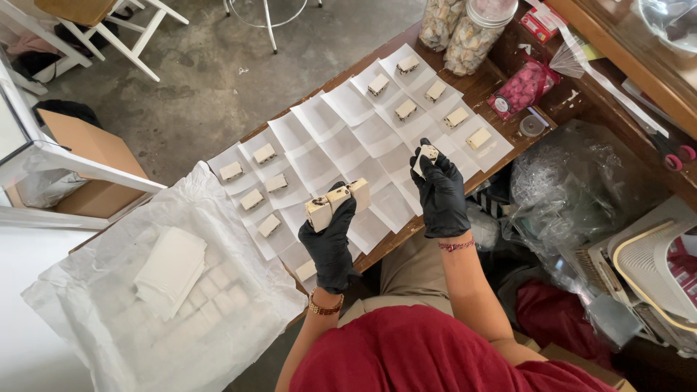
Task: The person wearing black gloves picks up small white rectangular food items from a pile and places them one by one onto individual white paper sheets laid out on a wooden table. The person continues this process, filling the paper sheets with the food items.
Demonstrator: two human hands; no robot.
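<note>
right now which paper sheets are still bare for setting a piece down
Bare sheets run down the middle, between the far cluster of pieces and the near cluster. Sheets under the right hand are bare too. Both clusters are crowded.

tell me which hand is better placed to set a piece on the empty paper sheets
Right, probably: the right hand holds a single nougat piece just above bare paper sheets, while the left hand grips several stacked pieces.

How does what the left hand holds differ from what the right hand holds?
The left hand grips a row of about three pale blocks side by side, held level; the right hand pinches a single pale block, tilted. The row sits nearer the person; the single block is over the white paper sheets. Both hands wear black gloves, and the blocks look alike.
</note>
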